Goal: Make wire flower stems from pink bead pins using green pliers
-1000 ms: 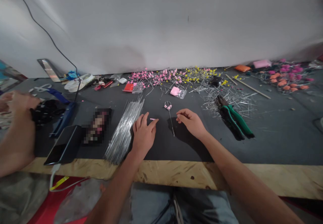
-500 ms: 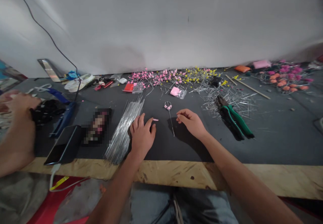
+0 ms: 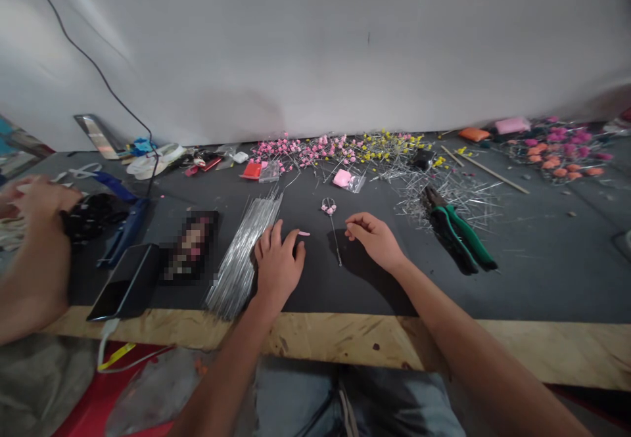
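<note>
My left hand (image 3: 279,257) lies palm down with fingers spread, beside a bundle of thin silver wires (image 3: 246,253). A small strip of pink clay (image 3: 304,234) rests at its index fingertip. Between my hands a twisted wire stem (image 3: 336,240) lies flat, its looped top carrying small pink clay balls (image 3: 328,209). To the right of that stem, my right hand (image 3: 374,236) has thumb and fingertips pressed together. Whatever they may pinch is too small to make out.
Green-handled pliers (image 3: 463,236) lie on loose wires (image 3: 414,200). Pink-tipped wires (image 3: 315,151) and yellow-tipped wires (image 3: 389,144) line the wall. A pink clay packet (image 3: 342,178) lies in front. At left are a phone (image 3: 123,282) and another person's arm (image 3: 37,259).
</note>
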`<state>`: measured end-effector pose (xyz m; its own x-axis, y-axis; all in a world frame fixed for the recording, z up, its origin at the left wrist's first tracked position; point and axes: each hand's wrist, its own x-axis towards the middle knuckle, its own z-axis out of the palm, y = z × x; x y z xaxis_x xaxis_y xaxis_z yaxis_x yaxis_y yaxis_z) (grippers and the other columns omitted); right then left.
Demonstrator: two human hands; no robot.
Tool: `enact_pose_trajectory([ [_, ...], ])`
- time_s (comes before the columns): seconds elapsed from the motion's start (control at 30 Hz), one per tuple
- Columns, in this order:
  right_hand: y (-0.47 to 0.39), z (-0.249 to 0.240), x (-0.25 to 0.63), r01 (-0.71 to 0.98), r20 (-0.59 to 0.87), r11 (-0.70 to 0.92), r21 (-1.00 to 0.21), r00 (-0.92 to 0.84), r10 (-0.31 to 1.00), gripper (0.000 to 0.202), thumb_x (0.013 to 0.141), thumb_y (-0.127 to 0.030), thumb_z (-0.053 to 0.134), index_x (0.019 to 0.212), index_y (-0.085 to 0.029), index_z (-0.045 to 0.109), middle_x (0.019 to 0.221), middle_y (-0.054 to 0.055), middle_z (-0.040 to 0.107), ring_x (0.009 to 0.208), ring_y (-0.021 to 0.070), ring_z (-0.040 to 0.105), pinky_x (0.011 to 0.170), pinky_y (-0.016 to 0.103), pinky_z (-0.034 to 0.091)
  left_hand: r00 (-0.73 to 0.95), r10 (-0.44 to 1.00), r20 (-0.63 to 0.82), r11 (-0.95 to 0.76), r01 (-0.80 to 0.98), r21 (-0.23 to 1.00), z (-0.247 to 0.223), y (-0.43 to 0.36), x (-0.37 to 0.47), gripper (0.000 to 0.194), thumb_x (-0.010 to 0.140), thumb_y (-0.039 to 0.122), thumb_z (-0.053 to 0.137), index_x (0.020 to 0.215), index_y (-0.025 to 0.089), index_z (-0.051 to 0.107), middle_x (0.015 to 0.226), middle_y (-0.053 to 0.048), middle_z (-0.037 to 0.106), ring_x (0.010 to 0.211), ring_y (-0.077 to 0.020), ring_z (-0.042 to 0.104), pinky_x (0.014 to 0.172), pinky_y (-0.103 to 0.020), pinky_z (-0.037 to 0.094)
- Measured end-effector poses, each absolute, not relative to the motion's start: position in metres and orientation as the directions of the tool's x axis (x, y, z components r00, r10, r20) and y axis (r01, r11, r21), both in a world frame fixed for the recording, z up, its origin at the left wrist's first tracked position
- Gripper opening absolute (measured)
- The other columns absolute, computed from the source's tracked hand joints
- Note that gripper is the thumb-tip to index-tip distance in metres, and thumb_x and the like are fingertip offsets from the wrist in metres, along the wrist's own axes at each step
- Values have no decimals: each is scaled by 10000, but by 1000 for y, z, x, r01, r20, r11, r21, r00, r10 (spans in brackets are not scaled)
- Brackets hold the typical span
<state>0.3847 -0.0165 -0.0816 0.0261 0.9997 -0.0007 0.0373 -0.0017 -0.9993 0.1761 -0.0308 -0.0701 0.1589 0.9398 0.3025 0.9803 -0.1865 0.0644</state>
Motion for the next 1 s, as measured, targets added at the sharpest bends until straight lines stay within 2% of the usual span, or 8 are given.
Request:
enact_pose_trajectory([
  [1.0, -17, -82, 385, 47, -2, -3, -999, 24, 1000, 156, 756, -313, 533, 843, -196, 587, 665, -6, 616, 634, 124, 578, 660, 279, 452, 217, 929, 301, -255, 963, 91, -67, -31, 177, 279, 843, 261, 419, 1043, 262, 613, 1323, -83, 421, 1244, -291, 328, 987, -488, 315],
])
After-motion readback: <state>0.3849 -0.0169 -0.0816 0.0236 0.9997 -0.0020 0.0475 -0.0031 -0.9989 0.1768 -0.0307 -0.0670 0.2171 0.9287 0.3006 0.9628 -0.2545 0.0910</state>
